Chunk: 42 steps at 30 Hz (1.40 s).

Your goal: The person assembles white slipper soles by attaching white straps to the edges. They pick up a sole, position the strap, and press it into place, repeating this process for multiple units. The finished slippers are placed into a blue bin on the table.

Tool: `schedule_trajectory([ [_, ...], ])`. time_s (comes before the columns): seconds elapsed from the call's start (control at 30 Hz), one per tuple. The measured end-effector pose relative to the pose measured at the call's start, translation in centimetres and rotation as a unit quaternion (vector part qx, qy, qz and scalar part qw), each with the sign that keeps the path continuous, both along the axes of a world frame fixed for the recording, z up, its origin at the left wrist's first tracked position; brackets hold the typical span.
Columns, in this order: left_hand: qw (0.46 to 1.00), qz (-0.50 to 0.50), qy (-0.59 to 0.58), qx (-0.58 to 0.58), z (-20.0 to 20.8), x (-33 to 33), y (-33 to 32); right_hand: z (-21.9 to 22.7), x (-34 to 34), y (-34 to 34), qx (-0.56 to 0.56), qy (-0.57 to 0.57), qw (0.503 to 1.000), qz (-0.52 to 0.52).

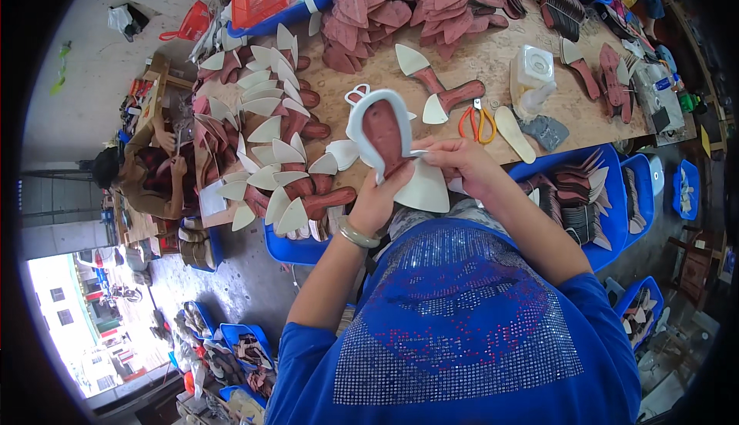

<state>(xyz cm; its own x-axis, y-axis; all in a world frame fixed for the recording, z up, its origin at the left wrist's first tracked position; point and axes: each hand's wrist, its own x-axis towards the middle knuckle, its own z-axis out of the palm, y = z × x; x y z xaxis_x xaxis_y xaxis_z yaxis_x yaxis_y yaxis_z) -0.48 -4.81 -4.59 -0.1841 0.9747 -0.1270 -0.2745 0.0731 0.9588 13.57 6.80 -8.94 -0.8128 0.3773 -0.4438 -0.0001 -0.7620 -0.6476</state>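
Note:
In front of my chest I hold a white shoe upper (426, 186) with a pointed toe, a padded rim round its opening and small loops at its heel. A dark red inner sole (382, 128) shows through the opening. My left hand (376, 205) is closed round the middle of the shoe upper from below, a bangle on its wrist. On the other side, my right hand (460, 165) pinches the opening's edge near the toe part. Just beyond lie orange-handled pliers (479, 122) and a flat cream shoehorn-shaped piece (514, 134).
Red soles with white toe pieces (289, 105) crowd the wooden table's (362, 90) left side. Stacked dark red soles (366, 21) lie at the back. A clear plastic bottle (533, 75) stands right. Blue bins (608, 248) flank me. Another person (150, 171) works at far left.

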Motion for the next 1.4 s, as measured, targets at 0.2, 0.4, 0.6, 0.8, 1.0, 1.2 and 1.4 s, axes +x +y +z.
schedule_trajectory([
  [0.2, 0.979, 0.0, -0.184, -0.09, -3.0, -0.2, 0.3, -2.7, 2.7, 1.4, -0.129, 0.032, 0.99, -0.046],
  [0.4, 0.97, -0.069, -0.19, -0.134, -4.1, 0.2, 1.2, -5.8, 3.9, 1.3, -0.135, -0.008, 0.986, -0.102],
  [0.6, 0.965, -0.195, -0.079, -0.154, -5.7, -1.5, 1.8, -9.3, 11.0, 3.6, 0.237, -0.201, 0.948, 0.076],
  [0.8, 0.973, -0.152, -0.106, -0.141, -9.7, -2.0, 4.8, -9.3, 19.8, 7.9, 0.311, -0.377, 0.872, 0.027],
  [1.0, 0.954, -0.19, 0.203, -0.11, -15.6, -2.2, 7.4, -16.3, 18.7, 7.4, 0.505, -0.401, 0.757, 0.101],
  [1.2, 0.973, -0.085, 0.152, -0.151, -16.6, -0.9, 6.7, -21.4, 6.1, 9.4, 0.539, -0.409, 0.733, -0.066],
  [1.4, 0.975, -0.019, 0.095, -0.2, -18.9, -0.4, 6.3, -24.7, 2.5, 10.6, 0.557, -0.516, 0.65, -0.034],
])
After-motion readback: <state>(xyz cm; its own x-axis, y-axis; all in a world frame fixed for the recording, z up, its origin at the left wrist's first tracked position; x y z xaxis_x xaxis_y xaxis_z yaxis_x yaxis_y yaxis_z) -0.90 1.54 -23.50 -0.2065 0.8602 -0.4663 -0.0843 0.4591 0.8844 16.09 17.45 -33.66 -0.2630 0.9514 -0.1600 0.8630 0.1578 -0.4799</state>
